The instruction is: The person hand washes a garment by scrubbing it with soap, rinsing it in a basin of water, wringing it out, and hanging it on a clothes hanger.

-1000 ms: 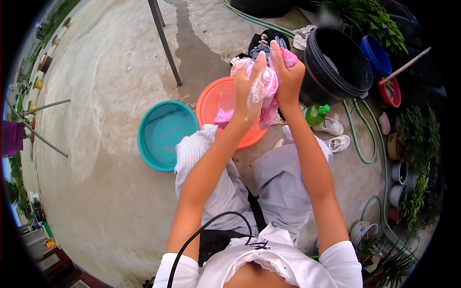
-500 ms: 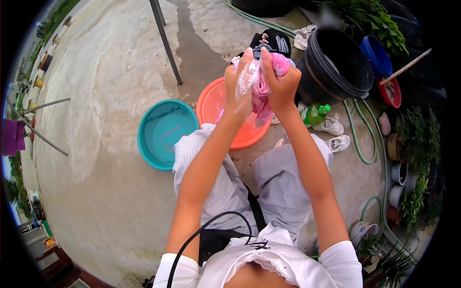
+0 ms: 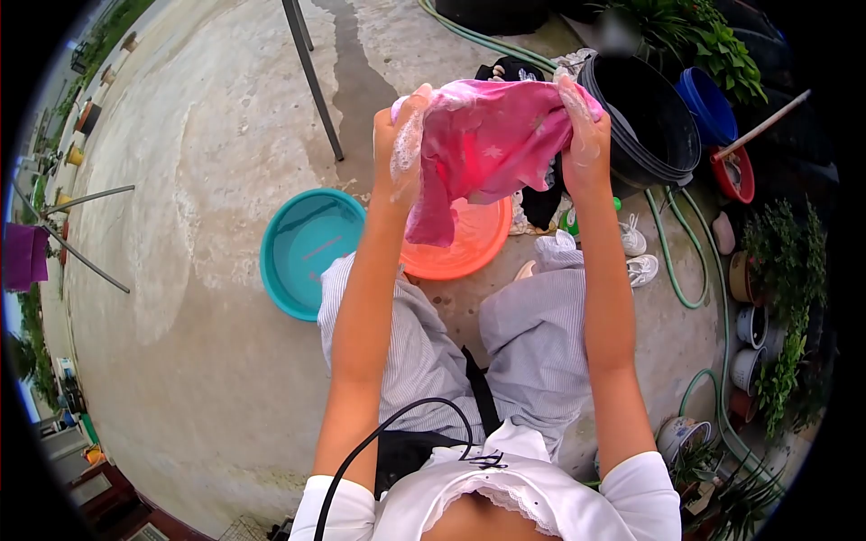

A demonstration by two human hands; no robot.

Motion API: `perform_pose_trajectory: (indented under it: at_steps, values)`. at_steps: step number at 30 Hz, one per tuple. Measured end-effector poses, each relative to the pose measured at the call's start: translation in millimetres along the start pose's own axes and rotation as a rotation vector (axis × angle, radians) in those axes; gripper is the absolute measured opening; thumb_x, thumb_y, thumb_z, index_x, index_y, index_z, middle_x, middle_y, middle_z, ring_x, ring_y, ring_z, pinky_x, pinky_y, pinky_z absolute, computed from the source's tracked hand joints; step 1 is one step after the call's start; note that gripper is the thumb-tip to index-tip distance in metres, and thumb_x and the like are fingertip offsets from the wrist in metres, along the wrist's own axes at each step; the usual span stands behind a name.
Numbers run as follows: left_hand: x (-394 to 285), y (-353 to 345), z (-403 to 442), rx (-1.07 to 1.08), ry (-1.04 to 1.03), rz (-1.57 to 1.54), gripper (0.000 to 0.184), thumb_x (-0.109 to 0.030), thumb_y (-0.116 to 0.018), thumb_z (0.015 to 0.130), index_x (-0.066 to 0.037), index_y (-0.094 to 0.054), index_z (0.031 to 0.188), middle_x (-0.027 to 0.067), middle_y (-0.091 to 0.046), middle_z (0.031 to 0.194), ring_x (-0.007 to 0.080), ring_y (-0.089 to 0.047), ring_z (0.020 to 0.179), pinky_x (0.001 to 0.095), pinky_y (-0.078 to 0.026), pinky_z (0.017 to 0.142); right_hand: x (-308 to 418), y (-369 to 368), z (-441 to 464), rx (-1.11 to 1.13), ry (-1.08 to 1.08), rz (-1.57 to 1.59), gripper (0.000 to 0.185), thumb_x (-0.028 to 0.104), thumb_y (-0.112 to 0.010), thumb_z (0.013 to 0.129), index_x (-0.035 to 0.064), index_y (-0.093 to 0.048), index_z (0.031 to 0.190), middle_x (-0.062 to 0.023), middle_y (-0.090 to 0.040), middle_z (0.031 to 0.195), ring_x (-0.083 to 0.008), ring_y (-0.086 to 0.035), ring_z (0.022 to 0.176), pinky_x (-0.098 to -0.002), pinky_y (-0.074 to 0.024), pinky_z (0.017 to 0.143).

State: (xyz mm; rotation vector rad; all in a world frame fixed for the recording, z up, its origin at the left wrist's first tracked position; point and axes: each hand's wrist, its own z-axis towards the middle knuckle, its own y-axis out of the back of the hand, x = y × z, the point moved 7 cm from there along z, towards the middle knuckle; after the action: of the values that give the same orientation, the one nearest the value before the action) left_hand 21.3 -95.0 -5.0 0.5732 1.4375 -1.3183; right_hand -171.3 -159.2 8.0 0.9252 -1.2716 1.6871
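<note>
A wet pink cloth (image 3: 492, 135) with pale star-like marks hangs stretched between my two hands. My left hand (image 3: 402, 144), with white suds on it, grips the cloth's left edge. At the opposite edge my right hand (image 3: 585, 135) holds on, also soapy, its fingers closed. Below the cloth sits an orange basin (image 3: 465, 248), partly covered by it. To the left stands a teal basin (image 3: 311, 252) with clear water. A green bottle (image 3: 568, 221) is mostly hidden behind my right forearm.
A large black bucket (image 3: 622, 135) stands to the right, with a blue bucket (image 3: 705, 106) and a red container (image 3: 735, 176) beyond. White shoes (image 3: 639, 269) and a green hose (image 3: 672, 261) lie on the concrete. Potted plants line the right edge. Dark metal legs (image 3: 311, 81) rise at the back.
My hands have moved apart, left and right, and the bunched pink cloth is now spread open between them. More of the orange basin's far side is covered.
</note>
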Motion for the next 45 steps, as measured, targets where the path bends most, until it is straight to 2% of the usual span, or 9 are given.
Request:
perform_pose_trajectory:
  at_steps: [3,6,9,12,25,28,30,37,45]
  values:
    - [-6.9,-4.9,-0.3,0.277,-0.027,-0.063,0.028,-0.023,-0.048,0.087,0.001,-0.056,0.099,0.0071,-0.059,0.095,0.0136,-0.056,0.087,0.0260,-0.044,0.079,-2.0,-0.2,-1.3,0.135,-0.098,-0.005,0.020,0.017,-0.057,0.083,-0.0004,-0.061,0.093,0.0006,-0.060,0.077,-0.0042,-0.051,0.066,-0.0178,-0.0387,0.059]
    - [0.1,6.3,5.7,0.313,-0.051,-0.155,0.025,-0.020,-0.050,0.086,-0.001,-0.056,0.101,0.0058,-0.059,0.101,0.0142,-0.055,0.092,0.0279,-0.043,0.082,-5.8,-8.2,-7.5,0.273,-0.209,-0.001,0.023,0.015,-0.056,0.084,-0.0002,-0.058,0.102,-0.0011,-0.060,0.087,-0.0066,-0.053,0.075,-0.0197,-0.0417,0.066]
    - [6.7,11.1,6.0,0.227,0.113,-0.227,0.026,-0.020,-0.047,0.087,0.000,-0.058,0.099,0.0024,-0.056,0.101,0.0110,-0.051,0.092,0.0248,-0.038,0.084,-5.7,-15.0,-11.4,0.360,-0.247,-0.007,0.027,0.013,-0.055,0.084,-0.0003,-0.054,0.108,-0.0013,-0.058,0.093,-0.0078,-0.053,0.082,-0.0214,-0.0420,0.074]
    - [0.7,-0.3,1.7,0.273,0.259,-0.257,0.025,-0.019,-0.049,0.086,0.000,-0.057,0.101,0.0023,-0.058,0.100,0.0106,-0.053,0.090,0.0247,-0.039,0.082,-7.6,-8.8,-8.2,0.416,-0.248,-0.148,0.029,0.011,-0.055,0.084,-0.0001,-0.052,0.111,-0.0008,-0.057,0.095,-0.0084,-0.051,0.086,-0.0226,-0.0411,0.079]
    - [-10.4,0.2,2.1,0.297,0.183,-0.167,0.031,-0.024,-0.054,0.085,0.002,-0.058,0.099,0.0039,-0.061,0.091,0.0103,-0.056,0.082,0.0241,-0.043,0.075,-7.1,3.1,-3.7,0.358,-0.095,-0.211,0.019,0.003,-0.057,0.080,-0.0019,-0.059,0.098,-0.0012,-0.060,0.083,-0.0076,-0.053,0.074,-0.0221,-0.0430,0.071]
    - [-10.3,0.3,2.7,0.250,0.149,-0.043,0.030,-0.025,-0.056,0.084,0.002,-0.060,0.096,0.0037,-0.061,0.088,0.0098,-0.057,0.079,0.0233,-0.044,0.071,-1.5,-4.8,-9.7,0.425,-0.130,-0.183,0.021,0.004,-0.056,0.080,-0.0018,-0.057,0.100,-0.0045,-0.059,0.094,-0.0095,-0.054,0.084,-0.0234,-0.0421,0.077]
    - [-7.4,1.0,3.8,0.234,0.138,0.022,0.028,-0.024,-0.057,0.084,0.002,-0.061,0.093,0.0033,-0.062,0.086,0.0094,-0.057,0.077,0.0226,-0.045,0.070,3.4,-7.2,-10.3,0.374,-0.129,-0.234,0.018,0.004,-0.058,0.078,-0.0018,-0.059,0.096,-0.0032,-0.060,0.085,-0.0083,-0.054,0.076,-0.0219,-0.0422,0.070]
    - [-8.6,-0.3,3.8,0.258,0.169,-0.290,0.023,-0.021,-0.056,0.085,0.002,-0.061,0.088,0.0037,-0.061,0.082,0.0091,-0.057,0.073,0.0224,-0.046,0.066,1.1,-16.8,-16.0,0.428,-0.281,0.034,0.024,0.010,-0.062,0.077,-0.0011,-0.058,0.098,-0.0013,-0.059,0.081,-0.0077,-0.054,0.075,-0.0219,-0.0425,0.069]
    - [-16.5,6.5,5.6,0.143,0.037,-0.108,0.021,-0.022,-0.058,0.084,-0.001,-0.062,0.088,0.0045,-0.063,0.084,0.0120,-0.059,0.076,0.0250,-0.048,0.070,-8.3,-27.8,-22.5,0.473,-0.308,-0.151,0.027,0.009,-0.063,0.078,0.0017,-0.055,0.103,0.0009,-0.058,0.087,-0.0062,-0.053,0.079,-0.0224,-0.0430,0.074]
